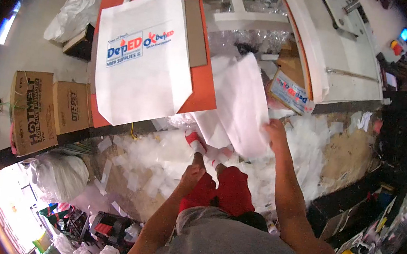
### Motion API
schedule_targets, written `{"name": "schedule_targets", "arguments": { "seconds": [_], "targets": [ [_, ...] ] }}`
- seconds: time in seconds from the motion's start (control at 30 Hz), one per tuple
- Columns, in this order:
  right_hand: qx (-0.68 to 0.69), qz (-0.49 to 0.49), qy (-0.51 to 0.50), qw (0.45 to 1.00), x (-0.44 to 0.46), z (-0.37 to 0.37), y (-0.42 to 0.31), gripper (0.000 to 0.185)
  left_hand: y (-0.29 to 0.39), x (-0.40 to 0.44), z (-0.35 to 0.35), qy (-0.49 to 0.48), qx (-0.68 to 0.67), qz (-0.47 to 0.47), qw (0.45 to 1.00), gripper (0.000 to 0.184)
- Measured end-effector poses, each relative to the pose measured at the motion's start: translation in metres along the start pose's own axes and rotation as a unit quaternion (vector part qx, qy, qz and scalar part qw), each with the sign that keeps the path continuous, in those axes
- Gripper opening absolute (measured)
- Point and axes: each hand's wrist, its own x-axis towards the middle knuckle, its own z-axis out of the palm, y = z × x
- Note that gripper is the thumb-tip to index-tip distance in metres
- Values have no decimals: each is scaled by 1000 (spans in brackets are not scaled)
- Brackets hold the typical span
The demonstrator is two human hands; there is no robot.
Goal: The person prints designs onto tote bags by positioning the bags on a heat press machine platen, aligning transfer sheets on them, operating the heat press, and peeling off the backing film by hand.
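Note:
My right hand grips the edge of a white fabric piece, which hangs beside the orange board and looks blank on the side I see. Over my thigh, my left hand is curled closed, and whatever its fingers may hold is hidden. A white bag with blue and red "DepED" print lies flat on the orange board, its handle toward the far end. A grey-brown strip of board shows beside that bag.
A white machine frame stands to the right of the board, with a printed box by it. Cardboard boxes sit at left. White scraps litter the floor. A stuffed white sack stands at lower left.

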Motion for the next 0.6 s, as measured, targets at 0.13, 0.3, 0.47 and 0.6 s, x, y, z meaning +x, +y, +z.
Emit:
{"name": "schedule_targets", "arguments": {
  "seconds": [0.13, 0.3, 0.47, 0.6],
  "targets": [
    [324, 139, -74, 933, -126, -41, -56, 72, 103, 14, -11, -78, -440, -253, 858, 73],
    [283, 106, -127, 945, -182, -65, -54, 78, 122, 6, -42, -234, -203, 52, 949, 77],
    [276, -44, -55, 958, -212, -76, -213, 68, 162, -17, -70, -288, -320, -69, 900, 63],
    [230, -258, -62, 936, -215, -86, -334, 33, 290, -79, -144, -308, -249, 80, 915, 53]
  ]
}}
